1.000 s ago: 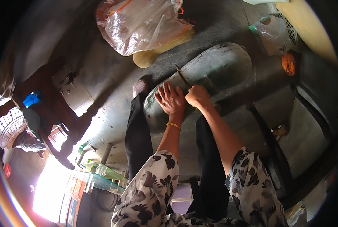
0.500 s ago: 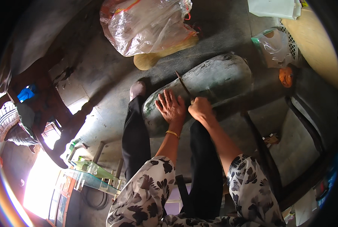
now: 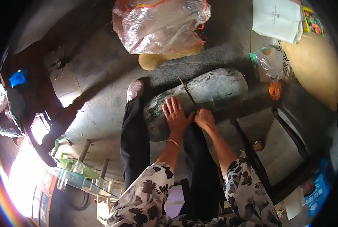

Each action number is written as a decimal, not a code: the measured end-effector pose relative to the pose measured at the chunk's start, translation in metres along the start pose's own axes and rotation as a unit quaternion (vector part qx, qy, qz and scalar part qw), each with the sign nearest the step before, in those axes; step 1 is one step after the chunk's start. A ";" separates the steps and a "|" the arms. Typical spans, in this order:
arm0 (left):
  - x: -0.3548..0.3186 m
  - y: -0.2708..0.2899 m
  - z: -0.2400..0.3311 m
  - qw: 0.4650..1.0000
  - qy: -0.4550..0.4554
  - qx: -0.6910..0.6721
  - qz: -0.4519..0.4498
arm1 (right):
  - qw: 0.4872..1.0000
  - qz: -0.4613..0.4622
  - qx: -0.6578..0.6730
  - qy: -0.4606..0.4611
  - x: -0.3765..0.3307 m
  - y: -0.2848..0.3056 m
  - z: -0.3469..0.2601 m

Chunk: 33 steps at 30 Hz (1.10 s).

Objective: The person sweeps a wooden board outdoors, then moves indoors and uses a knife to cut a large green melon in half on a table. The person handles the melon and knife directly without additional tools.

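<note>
A long winter melon (image 3: 220, 89), grey-green with a powdery bloom, lies on its side on the floor before my legs. My left hand (image 3: 177, 118) rests flat on its left part, fingers spread and thumb stretched toward my right hand. The fingers of my right hand (image 3: 205, 118) are wrapped round the handle of a knife (image 3: 187, 91). The dark, narrow blade lies across the melon, its tip pointing away and a little left. From this view I cannot tell how deep the blade sits in the rind.
Beyond the melon lie a yellowish gourd (image 3: 149, 61) and a clear plastic bag (image 3: 161, 28). A large tan gourd (image 3: 314, 68) stands at far right beside a bagged carton (image 3: 269, 62). Dark wooden furniture (image 3: 252, 155) is at my right, a glass-topped stand (image 3: 84, 178) at lower left.
The whole view has shifted, so the surroundings sit differently in the picture. My left thumb has spread further toward my right hand. The knife still lies across the melon in my right hand.
</note>
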<state>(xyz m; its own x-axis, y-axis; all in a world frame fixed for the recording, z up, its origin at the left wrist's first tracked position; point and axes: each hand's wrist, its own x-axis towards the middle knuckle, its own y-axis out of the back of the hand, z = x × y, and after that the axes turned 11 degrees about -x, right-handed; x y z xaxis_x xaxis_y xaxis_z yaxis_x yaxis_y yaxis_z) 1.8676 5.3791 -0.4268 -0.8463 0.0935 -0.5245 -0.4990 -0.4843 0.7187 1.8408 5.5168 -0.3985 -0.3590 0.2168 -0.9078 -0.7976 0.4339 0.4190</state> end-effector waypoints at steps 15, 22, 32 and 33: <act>-0.019 0.009 -0.012 0.978 -0.082 0.074 -0.176 | 0.976 -0.185 0.086 -0.074 -0.020 0.067 -0.055; 0.000 0.021 -0.017 0.982 -0.096 0.056 -0.151 | 0.967 -0.239 0.090 -0.010 -0.001 0.080 -0.064; 0.043 0.045 -0.025 0.978 -0.069 -0.004 -0.195 | 0.994 -0.096 0.031 -0.029 -0.099 0.069 0.003; 0.048 0.047 -0.026 0.980 -0.071 -0.012 -0.186 | 0.998 -0.063 0.007 0.000 -0.107 0.067 0.009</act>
<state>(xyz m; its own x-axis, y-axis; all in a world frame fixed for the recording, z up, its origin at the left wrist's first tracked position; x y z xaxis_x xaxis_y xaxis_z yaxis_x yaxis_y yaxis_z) 1.8084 5.3385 -0.4304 -0.6256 0.3871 -0.6774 -0.7744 -0.4139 0.4786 1.8304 5.5308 -0.2737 -0.2555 0.1602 -0.9534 -0.8300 0.4694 0.3013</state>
